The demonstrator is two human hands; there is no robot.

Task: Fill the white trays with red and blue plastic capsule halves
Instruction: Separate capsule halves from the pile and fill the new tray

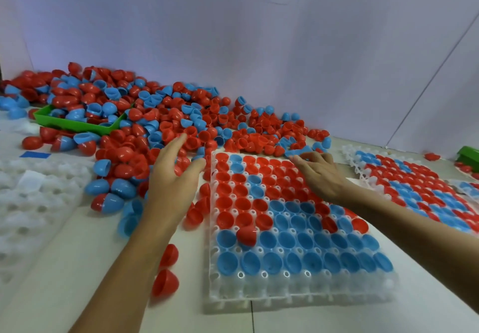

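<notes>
Bright, even indoor light, cool bluish cast on the wall (pixel 259 34). Shadows soft and faint; a weak one under the left forearm on the desk (pixel 77 268). Small glare spots on the red capsule halves (pixel 166 282) at bottom centre. Wide-angle distortion: the wall seam at right leans, and the near tray (pixel 298 294) bows outward. Both hands, left (pixel 173 174) and right (pixel 318 174), slightly motion-blurred. Empty trays (pixel 31 203) at left washed out, soft, low detail. Overall mildly soft, compression smear.

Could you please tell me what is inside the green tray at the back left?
The green tray holds loose red and blue capsule halves. The heap spills over its far rim, so its floor and far side are hidden.
</notes>
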